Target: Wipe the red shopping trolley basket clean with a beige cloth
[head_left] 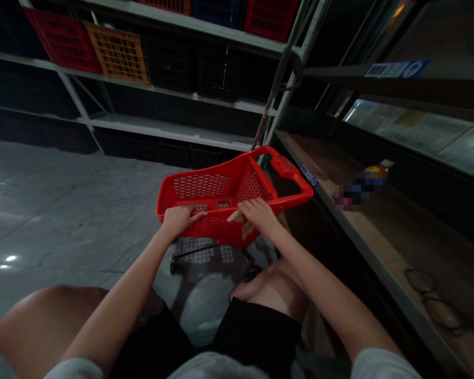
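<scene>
A small red plastic shopping cart (205, 184) with perforated sides stands before my knees, its handle pointing right. My left hand (177, 218) is closed over the near rim of the basket, thumb along the outer edge. Farther right on that same rim is my right hand (257, 213), fingers bent around a crumpled tan rag (235, 216) pressed against the cart. Part of the rag hangs down the outside of the near wall. Whether it is cloth or paper is hard to tell in the dim light. The basket's floor is partly hidden by the near wall.
A metal rack behind holds a red crate (65, 42), a yellow crate (118, 52) and several dark ones. Along the right runs a wooden shelf (363, 231) with eyeglasses (438, 302) and a blurred-out item. A long pole (266, 116) leans near the corner.
</scene>
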Available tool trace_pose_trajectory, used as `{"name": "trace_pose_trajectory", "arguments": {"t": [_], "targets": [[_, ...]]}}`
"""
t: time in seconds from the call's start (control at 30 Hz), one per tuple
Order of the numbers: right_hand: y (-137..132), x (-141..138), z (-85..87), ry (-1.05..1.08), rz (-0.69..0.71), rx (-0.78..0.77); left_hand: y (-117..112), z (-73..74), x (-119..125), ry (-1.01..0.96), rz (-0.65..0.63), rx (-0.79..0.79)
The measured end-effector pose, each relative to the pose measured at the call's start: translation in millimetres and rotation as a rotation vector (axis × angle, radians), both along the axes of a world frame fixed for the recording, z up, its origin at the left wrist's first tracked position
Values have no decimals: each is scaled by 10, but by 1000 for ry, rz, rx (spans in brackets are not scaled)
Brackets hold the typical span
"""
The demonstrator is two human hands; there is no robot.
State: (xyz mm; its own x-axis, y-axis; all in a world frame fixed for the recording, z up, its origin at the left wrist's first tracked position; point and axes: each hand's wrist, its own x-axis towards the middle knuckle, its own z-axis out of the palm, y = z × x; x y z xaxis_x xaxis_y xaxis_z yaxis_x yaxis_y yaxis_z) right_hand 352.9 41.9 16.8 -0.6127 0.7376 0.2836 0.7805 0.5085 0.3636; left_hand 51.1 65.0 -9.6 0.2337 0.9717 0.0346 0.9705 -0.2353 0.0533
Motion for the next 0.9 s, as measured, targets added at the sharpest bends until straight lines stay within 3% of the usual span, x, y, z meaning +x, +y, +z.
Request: {"name": "trace_pose_trajectory", "arguments": {"t": [0.13, 0.2, 0.27, 0.37, 0.43, 0.5, 0.53, 0.6, 0.73, 0.8, 0.83, 0.9], "targets": [[-313, 676, 225, 5, -59, 82, -14, -6, 117, -19, -16, -23], [-418, 782, 169, 127, -117, 118, -53, -7, 206, -25, -7, -17], [-460, 683, -70, 345, -204, 173, -96, -17, 271, -30, 9, 4], [-425, 219, -693, 728, -325, 222, -155, -40, 305, -34, 38, 45], [-365, -147, -1110, 917, -384, 157, -199, -42, 300, -28, 48, 54], [-302, -391, -1359, 998, -396, 64, -252, -30, 289, -13, 54, 48], [-274, -431, -1389, 1012, -385, 43, -281, -21, 283, -4, 58, 44], [-229, -325, -1253, 1037, -369, 116, -341, -7, 275, 15, 70, 37], [-123, 316, -542, 1102, -427, 561, -462, -2, 310, 51, 117, 56], [-45, 536, -311, 1101, -455, 649, -521, -12, 368, 54, 146, 63], [-14, 565, -297, 1106, -473, 649, -551, -20, 405, 51, 154, 65], [0, 456, -495, 1143, -547, 594, -615, -38, 491, 40, 155, 67]]}}
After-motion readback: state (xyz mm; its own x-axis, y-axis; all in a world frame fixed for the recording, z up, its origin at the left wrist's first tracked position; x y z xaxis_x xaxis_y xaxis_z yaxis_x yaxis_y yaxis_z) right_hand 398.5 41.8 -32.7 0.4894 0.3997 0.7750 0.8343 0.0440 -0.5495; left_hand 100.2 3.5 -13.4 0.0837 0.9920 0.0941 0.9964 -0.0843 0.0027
